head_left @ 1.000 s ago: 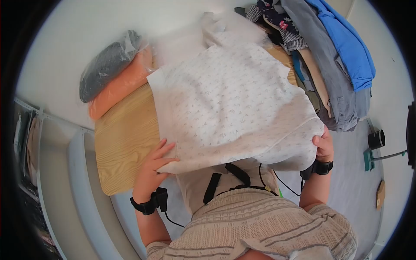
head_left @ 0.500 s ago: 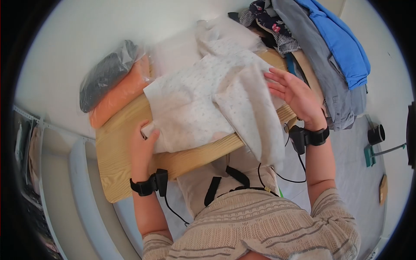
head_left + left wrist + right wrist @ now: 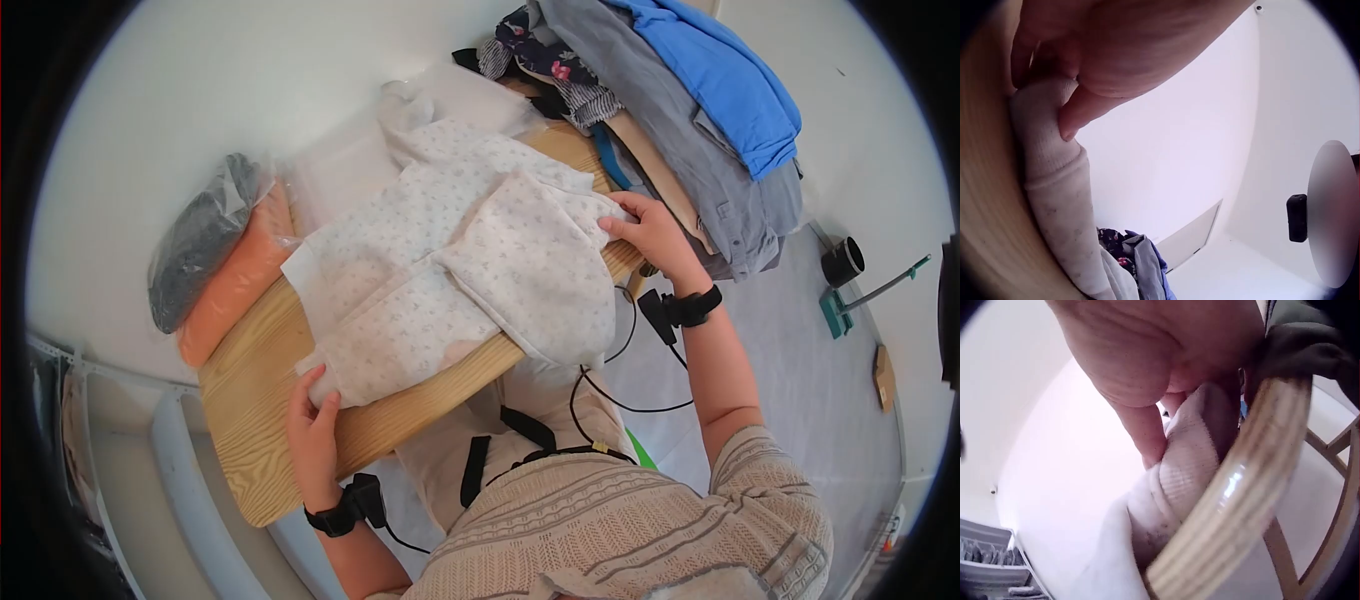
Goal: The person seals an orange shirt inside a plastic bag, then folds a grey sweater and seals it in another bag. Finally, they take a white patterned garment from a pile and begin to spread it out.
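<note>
Pale wooden tabletop carries everything; a heap of blue, grey and patterned clothes crowds its far right end, two clear-bagged bundles, orange and dark grey, its left; between them lies the white small-printed knit garment, half folded, one flap over the near edge; the right hand pinches its far fold at the rim, the left hand pinches the near-left corner with thumb and curled fingers; a neat fold, I judge, wants both grips pulling level, edges matched.
</note>
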### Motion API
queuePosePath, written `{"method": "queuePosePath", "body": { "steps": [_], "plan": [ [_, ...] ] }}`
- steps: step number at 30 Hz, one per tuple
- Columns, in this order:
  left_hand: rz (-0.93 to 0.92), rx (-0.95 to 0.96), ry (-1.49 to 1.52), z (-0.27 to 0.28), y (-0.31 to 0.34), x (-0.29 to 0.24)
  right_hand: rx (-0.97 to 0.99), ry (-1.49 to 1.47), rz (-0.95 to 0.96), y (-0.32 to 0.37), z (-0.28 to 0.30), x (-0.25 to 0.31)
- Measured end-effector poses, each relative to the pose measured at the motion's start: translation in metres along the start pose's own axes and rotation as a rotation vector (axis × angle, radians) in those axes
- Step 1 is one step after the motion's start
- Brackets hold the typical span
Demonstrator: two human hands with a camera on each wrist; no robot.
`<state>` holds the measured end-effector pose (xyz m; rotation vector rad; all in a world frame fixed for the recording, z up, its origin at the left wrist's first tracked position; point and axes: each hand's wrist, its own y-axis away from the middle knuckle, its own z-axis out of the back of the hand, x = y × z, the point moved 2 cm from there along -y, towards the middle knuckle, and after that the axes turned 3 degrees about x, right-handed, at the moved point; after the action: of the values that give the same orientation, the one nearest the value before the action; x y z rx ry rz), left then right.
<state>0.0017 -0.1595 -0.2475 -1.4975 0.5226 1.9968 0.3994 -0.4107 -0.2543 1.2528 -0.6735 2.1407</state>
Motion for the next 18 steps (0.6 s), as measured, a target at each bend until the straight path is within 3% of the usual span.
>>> {"method": "queuePosePath", "body": {
  "steps": [2,4,7,9,11,15,18],
  "plan": [
    [0.057,-0.033,0.082,-0.001,-0.002,-0.002,0.047,0.025,-0.043,-0.002,0.006,0.006],
    [0.063,-0.056,0.054,0.005,-0.004,0.004,0.272,-0.164,-0.038,-0.008,0.016,0.008],
    [0.085,-0.069,-0.068,0.011,-0.01,0.01,0.35,-0.372,0.001,-0.015,0.027,0.015],
    [0.097,-0.06,-0.16,0.01,-0.012,0.01,0.342,-0.318,-0.052,-0.016,0.03,0.011],
    [0.071,-0.088,-0.283,0.007,-0.012,0.006,0.483,0.457,-0.021,-0.017,0.031,0.006],
    [0.066,-0.075,-0.29,0.003,-0.012,0.004,0.309,0.22,0.047,-0.004,0.021,0.009],
    [0.072,-0.068,-0.306,-0.001,-0.01,-0.003,0.152,0.322,0.0,0.009,0.004,0.023]
  ]
}}
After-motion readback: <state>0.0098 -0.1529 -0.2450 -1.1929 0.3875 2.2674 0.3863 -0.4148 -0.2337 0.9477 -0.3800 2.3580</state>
